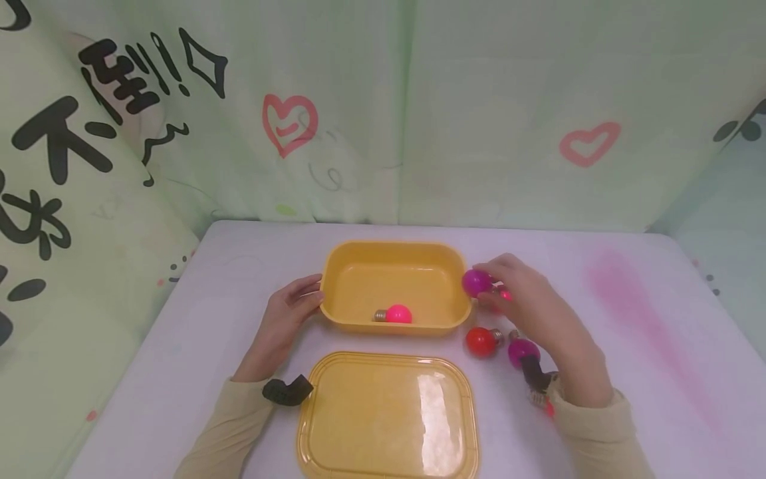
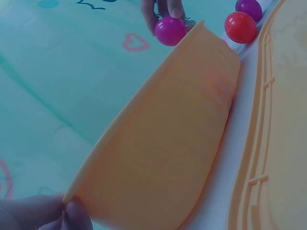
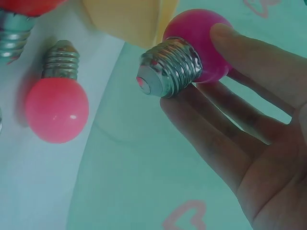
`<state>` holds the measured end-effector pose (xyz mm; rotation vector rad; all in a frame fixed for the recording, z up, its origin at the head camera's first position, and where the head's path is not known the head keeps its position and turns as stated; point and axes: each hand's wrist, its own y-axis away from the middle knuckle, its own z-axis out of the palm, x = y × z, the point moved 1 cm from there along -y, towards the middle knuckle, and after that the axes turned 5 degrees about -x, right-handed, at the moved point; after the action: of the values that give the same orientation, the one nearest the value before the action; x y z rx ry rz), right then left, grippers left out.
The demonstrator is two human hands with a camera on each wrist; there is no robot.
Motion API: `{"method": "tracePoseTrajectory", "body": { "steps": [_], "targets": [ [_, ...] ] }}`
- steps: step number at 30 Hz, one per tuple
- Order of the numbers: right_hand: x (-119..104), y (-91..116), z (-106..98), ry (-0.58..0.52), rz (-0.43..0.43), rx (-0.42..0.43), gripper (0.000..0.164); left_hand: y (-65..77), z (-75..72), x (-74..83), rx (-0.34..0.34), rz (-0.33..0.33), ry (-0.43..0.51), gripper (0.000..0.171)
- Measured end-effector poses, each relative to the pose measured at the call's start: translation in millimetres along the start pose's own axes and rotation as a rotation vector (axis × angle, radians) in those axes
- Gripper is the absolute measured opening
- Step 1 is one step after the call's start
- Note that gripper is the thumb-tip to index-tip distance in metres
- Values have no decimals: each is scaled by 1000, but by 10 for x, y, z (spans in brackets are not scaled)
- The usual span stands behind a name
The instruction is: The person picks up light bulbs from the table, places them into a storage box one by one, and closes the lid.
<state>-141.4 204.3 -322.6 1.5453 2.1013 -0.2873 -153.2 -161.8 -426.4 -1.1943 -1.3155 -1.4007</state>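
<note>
My left hand (image 1: 282, 326) pinches the left rim of a yellow plastic container (image 1: 371, 283); in the left wrist view, thumb and finger (image 2: 79, 213) meet at that rim. A pink light bulb (image 1: 398, 314) lies inside, along the container's front wall. My right hand (image 1: 541, 306) holds a purple light bulb (image 1: 477, 283) by its round end, beside the container's right rim. Its silver screw base (image 3: 170, 67) shows in the right wrist view. Underneath this hand, a pink bulb (image 3: 57, 110) lies on the table, partly hidden in the head view.
Right of the container lie a red bulb (image 1: 481, 342) and a purple bulb (image 1: 523, 352). Another bulb (image 1: 548, 408) is mostly covered by the right sleeve. A yellow lid (image 1: 371, 419) lies flat in front of the container. A printed curtain (image 1: 479, 133) hangs behind the white table (image 1: 257, 253).
</note>
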Motion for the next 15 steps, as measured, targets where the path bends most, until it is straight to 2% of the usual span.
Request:
{"method": "tracePoseTrajectory", "body": {
  "steps": [6, 15],
  "targets": [
    [-56, -31, 30, -9, -43, 8, 45, 7, 2, 2, -5, -12, -2, 43],
    [-177, -120, 106, -4, -98, 39, 37, 8, -1, 5, -13, 7, 6, 43]
  ]
}}
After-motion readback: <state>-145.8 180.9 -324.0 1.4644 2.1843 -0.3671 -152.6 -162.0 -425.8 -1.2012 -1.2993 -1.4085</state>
